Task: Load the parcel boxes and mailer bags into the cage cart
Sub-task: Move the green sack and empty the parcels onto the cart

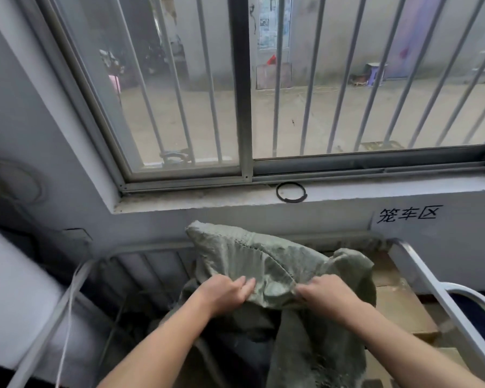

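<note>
A grey-green woven sack [266,261] is held up over the cage cart [420,273], below the window sill. My left hand [226,291] grips a fold of the sack on its left side. My right hand [324,292] pinches the cloth on the right, about a hand's width away. The sack's lower part hangs down between my forearms into the cart. Brown cardboard parcel boxes [401,306] lie in the cart to the right of the sack. The cart's barred back wall [149,264] shows to the left.
A barred sliding window [241,88] fills the wall ahead, with a black ring [291,192] on its concrete sill. Black characters [406,214] are written on the wall at the right. A white strap [67,312] hangs at the left beside a pale blurred surface.
</note>
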Demonstrator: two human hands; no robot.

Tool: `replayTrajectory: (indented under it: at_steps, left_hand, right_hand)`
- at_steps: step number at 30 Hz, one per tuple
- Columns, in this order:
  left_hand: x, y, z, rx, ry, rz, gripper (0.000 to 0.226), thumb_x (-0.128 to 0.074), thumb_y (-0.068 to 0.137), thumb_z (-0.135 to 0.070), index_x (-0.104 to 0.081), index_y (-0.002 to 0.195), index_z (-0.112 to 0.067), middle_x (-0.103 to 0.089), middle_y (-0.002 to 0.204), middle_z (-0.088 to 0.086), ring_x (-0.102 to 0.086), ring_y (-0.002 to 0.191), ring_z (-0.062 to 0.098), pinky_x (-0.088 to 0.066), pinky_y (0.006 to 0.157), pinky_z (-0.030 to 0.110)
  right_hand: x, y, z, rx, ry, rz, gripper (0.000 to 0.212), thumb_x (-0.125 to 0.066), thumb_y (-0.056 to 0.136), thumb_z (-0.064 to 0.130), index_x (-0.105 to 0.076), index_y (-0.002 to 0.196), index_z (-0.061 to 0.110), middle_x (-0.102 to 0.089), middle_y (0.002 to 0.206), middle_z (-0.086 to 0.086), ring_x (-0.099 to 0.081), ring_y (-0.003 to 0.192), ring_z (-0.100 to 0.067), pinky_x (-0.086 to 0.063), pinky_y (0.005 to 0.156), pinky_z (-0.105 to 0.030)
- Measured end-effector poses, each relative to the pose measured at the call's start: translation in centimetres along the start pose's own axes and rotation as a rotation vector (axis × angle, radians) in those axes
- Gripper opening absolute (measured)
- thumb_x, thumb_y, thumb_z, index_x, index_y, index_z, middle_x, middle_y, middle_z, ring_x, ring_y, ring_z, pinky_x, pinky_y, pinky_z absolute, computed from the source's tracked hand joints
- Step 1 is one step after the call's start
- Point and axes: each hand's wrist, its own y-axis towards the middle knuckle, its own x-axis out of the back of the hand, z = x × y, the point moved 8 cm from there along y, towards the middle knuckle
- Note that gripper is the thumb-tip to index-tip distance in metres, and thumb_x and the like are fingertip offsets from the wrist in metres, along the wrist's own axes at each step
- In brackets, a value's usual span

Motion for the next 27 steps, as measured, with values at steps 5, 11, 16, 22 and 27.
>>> replayTrajectory:
  at_steps: [5,11,16,22,27]
  left_hand:
    - [1.4,-1.3,-1.4,0.024,-0.042,0.001,0.053,-0.038,0.077,-0.015,-0.078,0.112,-0.019,-0.078,0.099,0.004,-0.058,0.034,0.016,-0.037,0.03,0.02]
    - [2.5,-3.8,-3.5,-0.084,-0.023,-0.07,0.052,-0.04,0.08,-0.016,-0.074,0.118,-0.018,-0.076,0.105,0.005,-0.06,0.039,0.016,-0.039,0.033,0.017]
    - [3.2,-5.4,-4.2,-0.172,-0.062,-0.025,0.053,-0.041,0.078,-0.026,-0.068,0.122,-0.017,-0.074,0.106,0.0,-0.063,0.043,0.015,-0.035,0.037,0.019]
    - [6.4,-2.5,1.5,-0.077,-0.284,-0.175,0.072,-0.049,0.079,-0.062,-0.057,0.129,-0.011,-0.066,0.118,0.005,-0.068,0.086,0.027,-0.056,0.06,0.034]
    - [4.1,3.0,6.7,0.226,-0.262,0.136,0.108,-0.063,0.076,-0.072,-0.019,0.158,-0.018,-0.023,0.164,0.013,-0.028,0.148,0.031,-0.037,0.112,0.05]
  right_hand:
    - [1.7,0.1,1.7,-0.012,0.132,-0.085,0.111,-0.032,0.067,0.101,-0.044,0.145,0.023,-0.041,0.151,-0.003,-0.036,0.142,-0.024,-0.039,0.111,-0.048]
    - [-0.5,4.5,-1.7,-0.37,0.126,0.206,0.143,-0.027,0.046,0.107,0.023,0.155,0.029,0.026,0.164,-0.003,0.023,0.151,-0.03,0.001,0.112,-0.074]
    - [-5.4,4.6,-1.2,-0.389,0.154,0.294,0.131,-0.05,0.059,0.096,0.016,0.156,0.038,0.004,0.169,0.004,-0.008,0.154,-0.027,-0.019,0.113,-0.067]
    - [-7.1,4.1,0.0,-0.392,0.126,0.128,0.074,-0.034,0.095,0.057,-0.003,0.159,0.035,-0.017,0.167,0.001,-0.03,0.148,-0.027,-0.03,0.116,-0.044]
    - [-6.6,3.5,0.4,-0.323,0.225,0.043,0.064,-0.041,0.084,0.031,-0.049,0.148,0.027,-0.054,0.147,-0.004,-0.063,0.12,-0.03,-0.055,0.095,-0.042]
